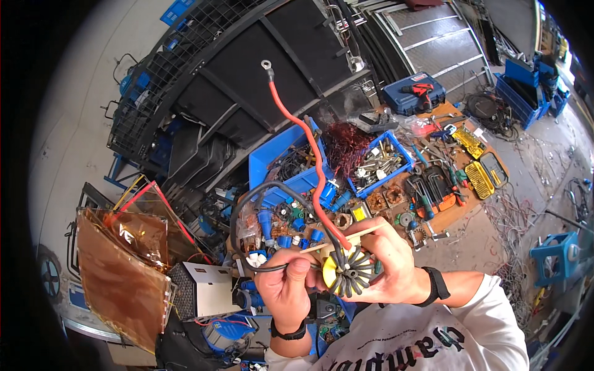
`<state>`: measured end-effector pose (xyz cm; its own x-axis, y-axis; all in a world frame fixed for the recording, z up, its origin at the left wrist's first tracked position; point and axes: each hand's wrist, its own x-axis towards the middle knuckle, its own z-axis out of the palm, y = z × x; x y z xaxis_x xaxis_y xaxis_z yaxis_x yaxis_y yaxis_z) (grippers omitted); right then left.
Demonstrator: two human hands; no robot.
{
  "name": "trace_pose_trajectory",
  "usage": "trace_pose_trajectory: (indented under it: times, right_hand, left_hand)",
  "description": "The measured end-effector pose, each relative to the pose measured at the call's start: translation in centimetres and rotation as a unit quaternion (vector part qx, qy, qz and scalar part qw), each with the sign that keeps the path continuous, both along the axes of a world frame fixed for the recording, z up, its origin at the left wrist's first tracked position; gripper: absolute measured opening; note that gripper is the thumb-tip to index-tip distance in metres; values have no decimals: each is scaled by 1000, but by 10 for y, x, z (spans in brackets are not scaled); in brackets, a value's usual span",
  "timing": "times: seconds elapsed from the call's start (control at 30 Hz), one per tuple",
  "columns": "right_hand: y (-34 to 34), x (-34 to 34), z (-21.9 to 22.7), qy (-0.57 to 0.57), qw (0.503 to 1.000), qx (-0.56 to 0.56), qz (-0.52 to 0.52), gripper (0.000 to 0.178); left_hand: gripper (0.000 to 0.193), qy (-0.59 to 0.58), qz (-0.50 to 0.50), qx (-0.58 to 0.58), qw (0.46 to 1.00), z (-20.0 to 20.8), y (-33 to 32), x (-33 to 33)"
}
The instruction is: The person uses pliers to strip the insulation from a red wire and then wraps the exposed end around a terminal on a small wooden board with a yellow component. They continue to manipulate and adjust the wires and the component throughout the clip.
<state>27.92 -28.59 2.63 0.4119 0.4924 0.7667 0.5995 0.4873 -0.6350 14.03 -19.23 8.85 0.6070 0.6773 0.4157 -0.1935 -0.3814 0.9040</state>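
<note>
My right hand (pixel 396 263) is closed around a ring-shaped coil (pixel 354 285), a yellow core wound with thick black wire. A thick red cable (pixel 320 167) rises from the coil's middle in a long curve and ends in a metal ring lug (pixel 266 64). Beside the coil, my left hand (pixel 283 289) is closed, its thumb and fingers pinching a black cable (pixel 232 226) that loops up to the left and back to the coil. A thin tan stick (pixel 366 230) runs across the coil's top between both hands. Some of my fingertips are hidden behind the coil.
Beyond my hands, a wooden bench (pixel 399 221) carries a blue bin of metal parts (pixel 405 159), a larger blue bin (pixel 263 162), hex keys (pixel 438 185) and yellow bit cases (pixel 479 181). A red drill (pixel 421 90) lies on a blue case (pixel 396 99). Right stands a blue stool (pixel 554 250).
</note>
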Motion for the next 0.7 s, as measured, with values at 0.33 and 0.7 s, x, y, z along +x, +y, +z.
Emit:
trace_pose_trajectory:
  times: [0.33,0.7]
  right_hand:
    - [-7,8,10,-13,1000,-18,3,54]
    - [0,5,-8,18,1000,-14,13,54]
  left_hand:
    - [20,43,7,45,998,-1,2,4]
    - [12,80,-4,100,992,-10,-4,-8]
